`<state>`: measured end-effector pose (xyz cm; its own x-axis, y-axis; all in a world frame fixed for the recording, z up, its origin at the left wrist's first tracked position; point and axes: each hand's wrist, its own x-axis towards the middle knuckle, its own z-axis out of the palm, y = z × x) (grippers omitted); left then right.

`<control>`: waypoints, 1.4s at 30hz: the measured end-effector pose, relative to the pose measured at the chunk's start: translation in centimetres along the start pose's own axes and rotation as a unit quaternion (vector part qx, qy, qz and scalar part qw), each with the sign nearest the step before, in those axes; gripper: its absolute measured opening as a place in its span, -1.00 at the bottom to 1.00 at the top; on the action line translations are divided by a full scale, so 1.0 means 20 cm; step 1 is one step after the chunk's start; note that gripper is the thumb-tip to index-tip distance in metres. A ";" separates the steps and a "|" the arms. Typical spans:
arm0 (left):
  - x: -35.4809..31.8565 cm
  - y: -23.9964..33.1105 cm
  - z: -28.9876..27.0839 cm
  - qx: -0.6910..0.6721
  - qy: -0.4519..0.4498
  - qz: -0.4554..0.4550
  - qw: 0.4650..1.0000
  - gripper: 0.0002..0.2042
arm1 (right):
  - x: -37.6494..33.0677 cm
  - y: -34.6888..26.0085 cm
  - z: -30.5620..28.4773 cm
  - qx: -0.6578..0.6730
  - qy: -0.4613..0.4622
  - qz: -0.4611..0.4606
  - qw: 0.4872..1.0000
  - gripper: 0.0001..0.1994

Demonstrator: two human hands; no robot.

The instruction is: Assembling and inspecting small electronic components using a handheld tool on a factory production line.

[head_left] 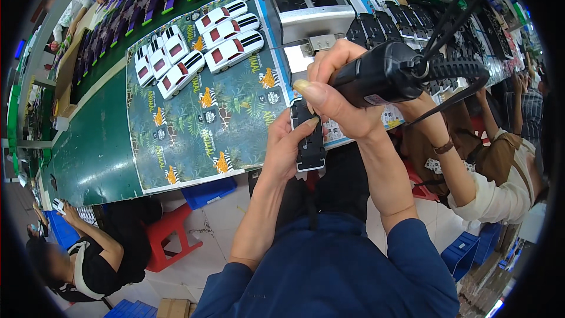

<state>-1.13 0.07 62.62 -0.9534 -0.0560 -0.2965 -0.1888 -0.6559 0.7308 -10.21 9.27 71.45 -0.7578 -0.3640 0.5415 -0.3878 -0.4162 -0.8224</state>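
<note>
My left hand (282,144) grips a toy car (311,152) at the table's front edge, its black underside turned up and a white rim showing at the near end. My right hand (347,109) is wrapped round a black electric screwdriver (379,73), whose cable rises to the upper right. The tool is above the car's far end. Its tip is hidden behind my right hand, so I cannot tell whether it touches the car. Just beyond stands a silver screw feeder (312,20). Several white toy cars (232,52) with black stripes sit to its left.
A patterned mat (194,141) covers the green table (94,159). Several black car undersides (406,17) lie right of the feeder. Co-workers sit at the right (488,171) and lower left (88,253). A red stool (170,235) and blue bin (209,193) are below the table edge.
</note>
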 end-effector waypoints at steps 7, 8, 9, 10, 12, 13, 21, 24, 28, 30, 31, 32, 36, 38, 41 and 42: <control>0.00 0.01 0.02 -0.011 0.002 0.006 1.000 -0.81 | -0.03 -0.02 -0.01 0.011 0.035 0.007 0.999 -0.80; 0.00 0.00 0.02 -0.015 0.000 0.009 1.000 -0.81 | -0.03 -0.02 -0.01 0.021 0.032 -0.002 0.999 -0.81; 0.00 0.00 0.01 -0.015 -0.001 0.011 1.000 -0.81 | -0.02 -0.03 -0.01 0.031 0.029 -0.012 0.999 -0.82; 0.00 -0.01 0.00 -0.017 0.002 0.009 1.000 -0.80 | -0.01 -0.04 -0.02 0.029 0.025 0.001 0.999 -0.82; 0.01 0.00 -0.01 -0.038 0.014 0.004 0.999 -0.78 | 0.02 -0.08 -0.07 0.090 0.025 0.012 0.996 -0.83; 0.01 0.00 -0.02 -0.057 0.022 0.001 0.998 -0.77 | 0.05 -0.11 -0.08 0.154 0.053 0.004 0.987 -0.85; -0.01 0.02 -0.09 -0.102 0.015 0.024 0.994 -0.45 | 0.24 -0.03 -0.14 -0.014 0.117 -0.105 0.987 -0.86; -0.01 0.03 -0.07 -0.102 0.013 0.012 0.995 -0.47 | 0.23 -0.05 -0.14 -0.142 0.075 -0.103 0.982 -0.88; -0.01 0.05 -0.06 -0.124 0.033 0.012 0.992 -0.53 | 0.28 -0.02 -0.11 -0.160 0.076 -0.104 0.979 -0.84; 0.00 0.02 -0.12 -0.140 0.039 0.007 0.989 -0.52 | 0.30 -0.03 -0.08 -0.128 0.084 -0.065 0.986 -0.77; 0.00 0.02 -0.12 -0.142 0.041 0.010 0.989 -0.52 | 0.29 -0.05 -0.07 -0.115 0.082 -0.022 0.990 -0.77; 0.00 0.01 -0.12 -0.166 0.031 0.019 0.985 -0.52 | 0.28 -0.07 -0.08 -0.101 0.079 0.022 0.991 -0.77; 0.01 0.01 -0.07 -0.149 0.009 0.024 0.989 -0.49 | 0.08 -0.20 -0.12 0.098 0.096 0.051 0.989 -0.85; 0.00 0.03 -0.08 -0.135 0.021 0.025 0.990 -0.46 | -0.02 -0.22 -0.09 0.190 0.057 0.044 0.979 -0.86; 0.03 0.01 -0.13 -0.125 0.034 0.036 0.991 -0.45 | -0.11 -0.21 0.00 0.208 0.044 0.065 0.975 -0.85; 0.04 0.00 -0.14 -0.125 0.034 0.036 0.991 -0.45 | -0.12 -0.20 0.00 0.204 0.037 0.068 0.976 -0.85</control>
<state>-1.28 -2.06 60.55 -0.9428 -0.1544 -0.2954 -0.0482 -0.8138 0.5792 -6.80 11.75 73.55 -0.8288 -0.3844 0.4065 -0.0514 -0.6712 -0.7395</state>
